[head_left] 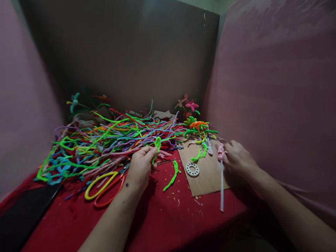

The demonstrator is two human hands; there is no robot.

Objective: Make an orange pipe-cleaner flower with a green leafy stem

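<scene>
Pinched upright between the thumb and fingers of my left hand (143, 164) is a bright green pipe cleaner leaf (158, 142). On the right, my right hand (237, 157) curls around a pink hot glue gun (221, 151). A translucent glue stick (222, 189) juts out of its back toward me. Between my hands, another green pipe cleaner leaf (172, 176) lies on the red cloth (168, 213). More green pipe cleaner pieces (201, 154) rest on a cardboard sheet (210, 178), near a white ring with holes (192, 169).
A large heap of coloured pipe cleaners (118, 136) spreads across the back and left. Scissors (105, 189) with yellow and red handles lie beside my left wrist. A black flat object (28, 213) is at the left edge. Pipe cleaner flowers (191, 105) stand at the back.
</scene>
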